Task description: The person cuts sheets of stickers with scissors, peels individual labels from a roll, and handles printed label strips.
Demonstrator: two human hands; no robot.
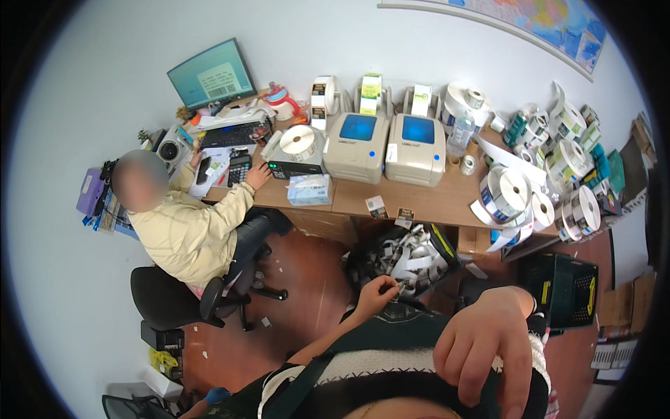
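My left hand [377, 296] is in front of my dark apron [398, 318], fingers closed in a pinch. A small thing shows at its fingertips, too small to name. Just beyond it on the floor stands a dark bin [444, 246] heaped with crumpled white label strips [417, 263]. My right hand [484, 342] is close to my chest at the lower right, bent at the wrist. Its fingers hang down, loosely bent and apart, with nothing visible in them; the thumb is hidden.
Two label printers [354, 148] stand on the wooden desk [352, 199], with label rolls [506, 192] crowding its right end. A tissue box [309, 190] sits near the front edge. At left a seated co-worker [192, 234] faces the desk. A green crate [558, 290] stands at right.
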